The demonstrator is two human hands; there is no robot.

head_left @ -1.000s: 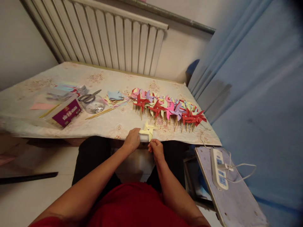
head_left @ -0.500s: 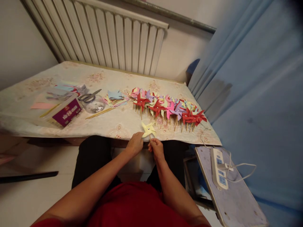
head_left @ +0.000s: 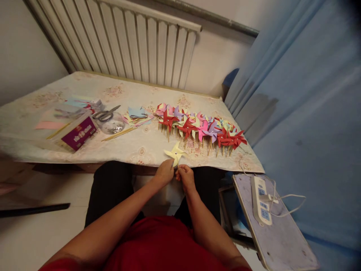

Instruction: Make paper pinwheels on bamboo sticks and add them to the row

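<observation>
A pale yellow paper pinwheel (head_left: 175,153) with a small shiny pin at its centre is held up at the table's near edge. My right hand (head_left: 186,176) pinches its thin stick just below the blades. From the left, my left hand (head_left: 165,172) is closed against the lower blade, its fingertips partly hidden. Beyond it, a long cluster of finished pinwheels (head_left: 187,128) in red, pink, purple and yellow stands or leans on wooden sticks.
On the flowered tablecloth (head_left: 124,152), to the left, are a purple-labelled box (head_left: 80,132), scissors (head_left: 107,114), a dish of pins (head_left: 115,128), loose sticks (head_left: 120,134) and paper squares (head_left: 137,113). A power strip (head_left: 261,201) lies on a stool (head_left: 278,241) at right.
The yellow pinwheel's blades have turned, and it sits slightly further left. My left hand has moved a little right, closer to my right hand, which keeps its pinch on the stick.
</observation>
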